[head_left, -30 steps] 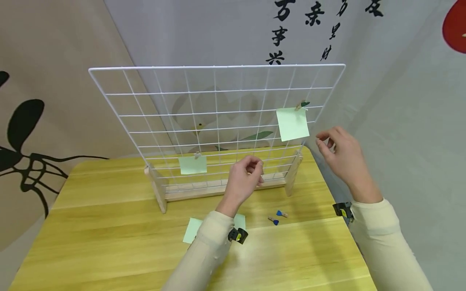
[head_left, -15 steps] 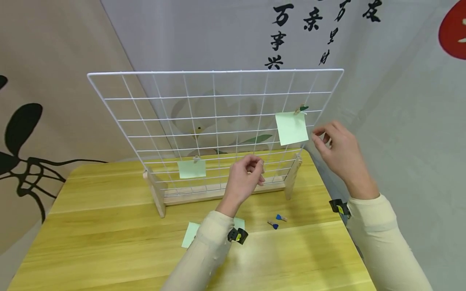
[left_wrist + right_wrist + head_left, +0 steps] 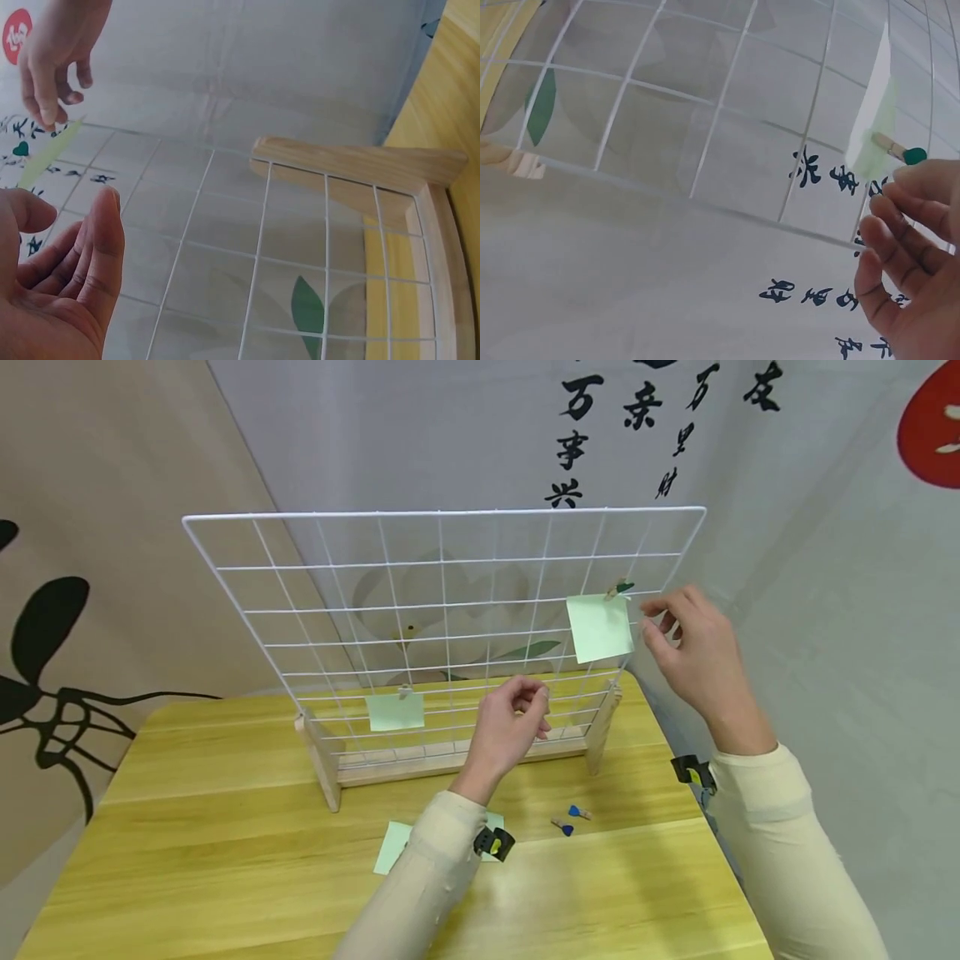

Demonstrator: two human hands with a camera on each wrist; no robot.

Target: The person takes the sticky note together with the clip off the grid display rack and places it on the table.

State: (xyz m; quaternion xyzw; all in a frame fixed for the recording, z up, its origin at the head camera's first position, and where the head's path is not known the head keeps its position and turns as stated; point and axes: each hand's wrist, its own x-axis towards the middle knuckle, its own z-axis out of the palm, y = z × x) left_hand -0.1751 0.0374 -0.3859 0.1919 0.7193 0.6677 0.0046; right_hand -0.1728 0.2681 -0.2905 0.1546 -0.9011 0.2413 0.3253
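Upper green note (image 3: 600,628), held by green-heart clip (image 3: 622,587), three o'clock on white wire grid (image 3: 445,604); likely light, limp, easily creased, best taken by a side edge. Right hand (image 3: 693,649): three o'clock of note, fingers loosely bent, holding nothing. Left hand (image 3: 508,724): five o'clock from grid centre, unladen, thumb apart.

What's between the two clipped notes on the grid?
In the head view, grid wires run between the lower note and upper note; the left hand covers part of that stretch.
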